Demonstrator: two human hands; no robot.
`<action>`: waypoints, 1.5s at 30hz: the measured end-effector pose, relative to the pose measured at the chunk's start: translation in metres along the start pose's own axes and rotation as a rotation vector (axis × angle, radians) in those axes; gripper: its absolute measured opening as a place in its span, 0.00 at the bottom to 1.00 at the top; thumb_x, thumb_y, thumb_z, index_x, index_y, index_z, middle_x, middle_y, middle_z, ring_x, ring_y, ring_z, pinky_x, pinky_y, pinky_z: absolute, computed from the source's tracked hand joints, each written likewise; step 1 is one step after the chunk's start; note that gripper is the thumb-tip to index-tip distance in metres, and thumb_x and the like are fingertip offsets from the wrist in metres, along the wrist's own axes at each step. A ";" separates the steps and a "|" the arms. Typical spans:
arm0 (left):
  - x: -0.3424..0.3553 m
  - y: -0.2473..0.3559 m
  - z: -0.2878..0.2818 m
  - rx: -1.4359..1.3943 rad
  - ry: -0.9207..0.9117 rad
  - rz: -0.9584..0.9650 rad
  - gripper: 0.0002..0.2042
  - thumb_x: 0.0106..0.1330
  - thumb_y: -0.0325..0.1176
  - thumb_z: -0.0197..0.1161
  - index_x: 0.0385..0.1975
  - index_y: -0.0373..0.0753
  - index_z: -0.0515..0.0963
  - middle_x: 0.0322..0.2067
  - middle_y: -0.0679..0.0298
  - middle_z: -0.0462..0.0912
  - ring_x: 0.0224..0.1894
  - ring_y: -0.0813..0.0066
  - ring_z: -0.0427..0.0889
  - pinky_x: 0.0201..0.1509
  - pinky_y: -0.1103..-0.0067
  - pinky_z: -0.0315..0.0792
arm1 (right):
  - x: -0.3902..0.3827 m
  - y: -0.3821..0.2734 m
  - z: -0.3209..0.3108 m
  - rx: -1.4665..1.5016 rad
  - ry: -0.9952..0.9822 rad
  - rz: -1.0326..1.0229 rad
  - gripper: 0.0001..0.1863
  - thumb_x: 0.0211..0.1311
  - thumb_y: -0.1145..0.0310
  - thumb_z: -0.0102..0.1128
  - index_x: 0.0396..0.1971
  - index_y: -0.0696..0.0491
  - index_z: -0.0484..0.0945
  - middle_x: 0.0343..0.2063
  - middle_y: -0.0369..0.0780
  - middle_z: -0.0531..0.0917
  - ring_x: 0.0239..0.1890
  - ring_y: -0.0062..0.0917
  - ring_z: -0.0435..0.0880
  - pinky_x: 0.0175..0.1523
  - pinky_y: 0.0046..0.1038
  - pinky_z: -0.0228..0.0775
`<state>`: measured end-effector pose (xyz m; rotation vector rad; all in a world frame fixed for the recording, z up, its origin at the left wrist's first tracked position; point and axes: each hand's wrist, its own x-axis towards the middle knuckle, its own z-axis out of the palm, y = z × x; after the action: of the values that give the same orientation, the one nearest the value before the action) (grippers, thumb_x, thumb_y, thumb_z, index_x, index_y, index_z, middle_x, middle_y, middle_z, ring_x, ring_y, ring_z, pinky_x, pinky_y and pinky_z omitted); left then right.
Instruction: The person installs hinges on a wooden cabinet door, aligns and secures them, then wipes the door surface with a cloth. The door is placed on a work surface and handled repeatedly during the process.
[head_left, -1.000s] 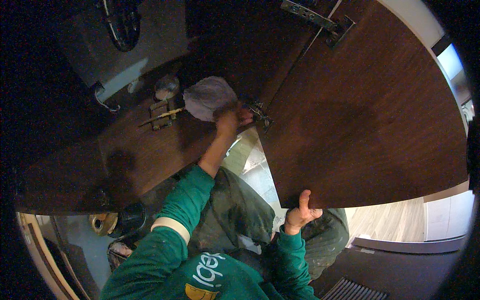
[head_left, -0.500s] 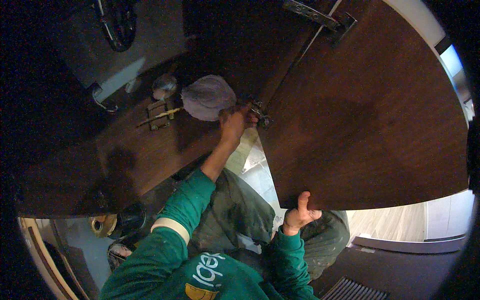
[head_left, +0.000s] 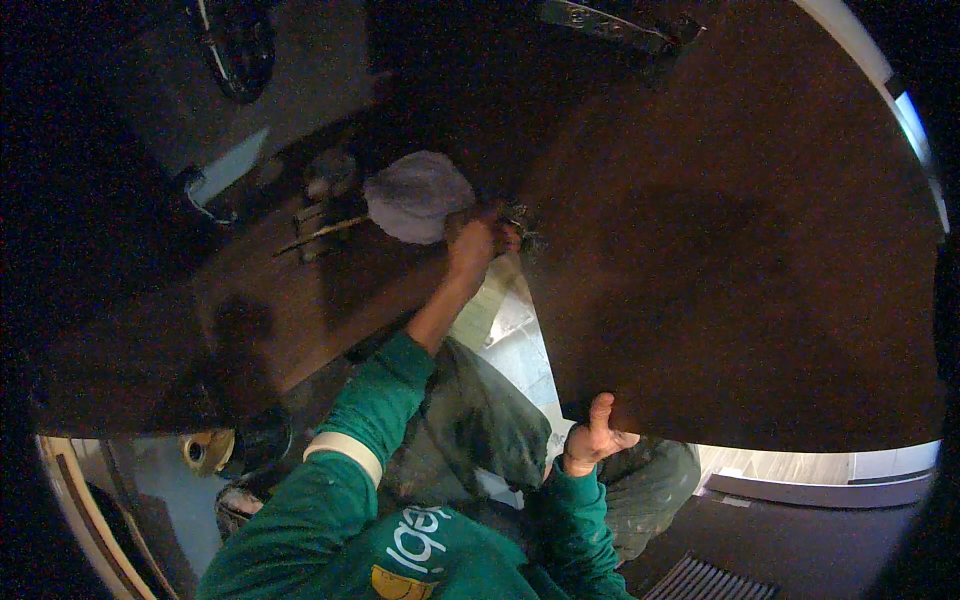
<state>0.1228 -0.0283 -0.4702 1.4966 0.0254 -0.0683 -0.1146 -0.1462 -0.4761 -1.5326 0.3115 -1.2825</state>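
A large dark brown wooden cabinet door (head_left: 730,280) stands at the right. My right hand (head_left: 597,440) supports its lower edge near the corner, thumb upright against the front and the other fingers partly hidden behind the edge. My left hand (head_left: 474,246) reaches to the metal hinge (head_left: 522,228) at the door's inner side, fingers closed at it; the finger ends are dim and blurred. Another hinge (head_left: 610,28) joins the door higher up. Just left of my left hand lies a pale bunched cloth (head_left: 418,196) on the dark cabinet floor (head_left: 270,330).
Left of the cloth lie a thin stick-like tool (head_left: 320,235) and small dim pieces. A dark curved hose (head_left: 235,55) hangs at the back. Below the cabinet's left edge is a tan ring-shaped roll (head_left: 207,452). A yellowish sheet (head_left: 478,310) lies beneath my left forearm, and a ribbed grate (head_left: 710,582) lies lower right.
The door has shifted slightly, its lower edge dropping at the right and its upper hinge moving left. My right hand moved a little with it. Light on the door and cabinet has dimmed.
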 end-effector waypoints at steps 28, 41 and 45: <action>0.132 -0.087 0.018 0.938 0.561 0.382 0.15 0.68 0.40 0.51 0.42 0.36 0.79 0.35 0.56 0.84 0.34 0.59 0.82 0.44 0.62 0.75 | -0.015 -0.014 0.001 -0.311 0.001 0.054 0.16 0.59 0.68 0.64 0.42 0.65 0.80 0.41 0.43 0.84 0.39 0.29 0.81 0.48 0.29 0.71; 0.151 -0.078 0.035 0.841 0.636 0.375 0.14 0.67 0.38 0.54 0.45 0.36 0.77 0.38 0.57 0.83 0.37 0.62 0.81 0.46 0.65 0.75 | -0.023 -0.006 -0.008 -0.075 0.062 0.142 0.26 0.56 0.69 0.65 0.54 0.63 0.73 0.51 0.45 0.78 0.48 0.34 0.76 0.56 0.36 0.68; 0.150 -0.072 0.030 0.827 0.622 0.359 0.15 0.67 0.38 0.55 0.46 0.35 0.77 0.39 0.57 0.83 0.38 0.63 0.81 0.47 0.67 0.75 | -0.024 -0.009 -0.009 -0.207 0.038 0.107 0.20 0.57 0.71 0.64 0.49 0.63 0.77 0.47 0.44 0.81 0.44 0.30 0.78 0.52 0.31 0.69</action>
<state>0.2674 -0.0677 -0.5484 2.2681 0.2534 0.7607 -0.1354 -0.1294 -0.4832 -1.6430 0.5583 -1.2261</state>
